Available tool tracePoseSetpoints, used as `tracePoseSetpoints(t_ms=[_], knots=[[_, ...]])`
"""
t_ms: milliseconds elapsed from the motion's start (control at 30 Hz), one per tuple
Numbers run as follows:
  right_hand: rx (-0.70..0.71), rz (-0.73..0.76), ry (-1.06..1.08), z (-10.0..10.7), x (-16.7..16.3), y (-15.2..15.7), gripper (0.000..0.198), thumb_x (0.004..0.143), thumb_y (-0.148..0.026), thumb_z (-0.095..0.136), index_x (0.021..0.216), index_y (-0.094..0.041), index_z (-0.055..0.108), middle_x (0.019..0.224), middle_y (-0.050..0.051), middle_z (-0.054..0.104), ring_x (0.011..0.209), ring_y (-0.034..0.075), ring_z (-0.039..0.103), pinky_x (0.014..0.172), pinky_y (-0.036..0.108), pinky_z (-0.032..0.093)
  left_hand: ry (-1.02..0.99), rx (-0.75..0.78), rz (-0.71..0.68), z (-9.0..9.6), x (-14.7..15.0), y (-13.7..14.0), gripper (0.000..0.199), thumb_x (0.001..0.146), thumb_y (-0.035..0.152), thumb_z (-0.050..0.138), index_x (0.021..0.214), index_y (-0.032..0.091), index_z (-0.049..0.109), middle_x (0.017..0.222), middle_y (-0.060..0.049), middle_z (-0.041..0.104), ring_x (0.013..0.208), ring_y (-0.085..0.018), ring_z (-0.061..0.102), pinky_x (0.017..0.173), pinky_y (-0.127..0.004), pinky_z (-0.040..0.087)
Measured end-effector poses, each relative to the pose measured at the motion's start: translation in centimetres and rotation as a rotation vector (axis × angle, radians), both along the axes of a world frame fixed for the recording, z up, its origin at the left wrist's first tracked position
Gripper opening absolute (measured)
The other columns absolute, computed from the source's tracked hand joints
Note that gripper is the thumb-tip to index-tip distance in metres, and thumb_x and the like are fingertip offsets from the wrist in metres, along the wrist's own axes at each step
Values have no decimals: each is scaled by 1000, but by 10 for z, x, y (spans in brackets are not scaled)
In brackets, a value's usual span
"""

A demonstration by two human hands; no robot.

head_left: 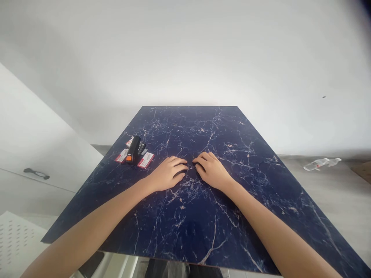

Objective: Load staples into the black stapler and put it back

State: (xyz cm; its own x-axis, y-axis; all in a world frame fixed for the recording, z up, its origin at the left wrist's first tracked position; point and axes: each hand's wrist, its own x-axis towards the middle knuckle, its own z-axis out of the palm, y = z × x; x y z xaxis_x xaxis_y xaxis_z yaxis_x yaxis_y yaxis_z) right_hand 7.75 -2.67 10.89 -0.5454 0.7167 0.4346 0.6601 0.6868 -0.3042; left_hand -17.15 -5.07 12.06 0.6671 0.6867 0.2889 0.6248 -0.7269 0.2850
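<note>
My left hand rests on the dark blue marbled table, palm down, fingers apart and pointing right. Facing it across a small gap, my right hand lies on the same surface with its fingers slightly curved and spread. Neither holds anything. To the left of my left hand is a black stapler with an orange patch at its near end. It lies among small red and white boxes, one on its right and one on its left. Another box at the back is partly hidden by the stapler.
A white wall stands behind the table's far edge. On the left is a white cabinet with a dark handle, and below it a white perforated panel. A clear plastic bottle lies on the floor at the right.
</note>
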Motion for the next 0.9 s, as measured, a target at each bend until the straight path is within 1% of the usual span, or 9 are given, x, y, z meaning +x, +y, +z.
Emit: tracePoseSetpoints(t_ms=[900], knots=[[-13,4,3,1,0,0,27,100,-17,50,114,-23,72,110,10,68,99,27,58,97,46,50,27,-27,13,0,0,-1,31,105,29,50,129,26,68,141,-8,63,129,-30,55,108,-54,46]])
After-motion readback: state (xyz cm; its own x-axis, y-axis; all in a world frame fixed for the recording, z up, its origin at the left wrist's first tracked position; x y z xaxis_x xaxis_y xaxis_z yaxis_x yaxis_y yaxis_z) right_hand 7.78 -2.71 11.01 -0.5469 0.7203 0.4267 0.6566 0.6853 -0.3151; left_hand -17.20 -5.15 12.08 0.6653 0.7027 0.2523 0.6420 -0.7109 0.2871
